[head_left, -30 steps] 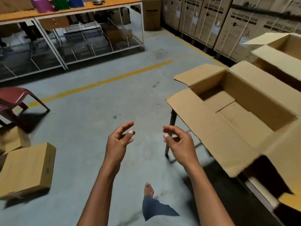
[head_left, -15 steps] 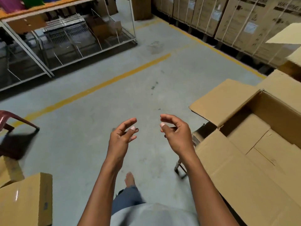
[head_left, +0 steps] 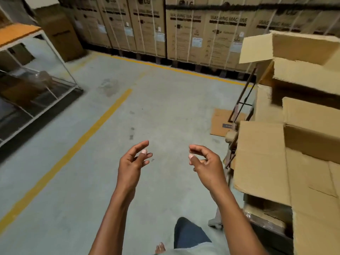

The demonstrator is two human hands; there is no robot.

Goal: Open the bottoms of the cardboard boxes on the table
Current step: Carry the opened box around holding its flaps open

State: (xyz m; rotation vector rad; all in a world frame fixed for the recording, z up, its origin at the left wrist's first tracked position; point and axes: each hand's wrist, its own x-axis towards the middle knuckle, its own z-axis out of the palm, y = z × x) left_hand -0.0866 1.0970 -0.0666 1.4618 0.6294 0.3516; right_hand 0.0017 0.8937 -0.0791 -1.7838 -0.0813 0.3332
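Note:
Two brown cardboard boxes stand on a table at the right. The near box (head_left: 261, 155) has its flaps spread wide, one flap hanging toward me over the table edge. Behind it a second open box (head_left: 301, 50) rises higher. My left hand (head_left: 132, 164) and my right hand (head_left: 206, 162) hover over the floor in front of me, empty, fingers loosely curled. The right hand is just left of the near box's hanging flap, not touching it.
A flat cardboard sheet (head_left: 222, 122) lies on the floor by the table legs (head_left: 241, 100). Tall washing machine cartons (head_left: 202, 30) line the back wall. A metal shelf rack (head_left: 36, 85) stands at the left. A yellow line (head_left: 95, 126) crosses the concrete floor.
The view has swung right and forward: the chair and the floor boxes at the left are out of sight, and the table boxes are at the right edge. Both hands stay empty, slightly wider apart.

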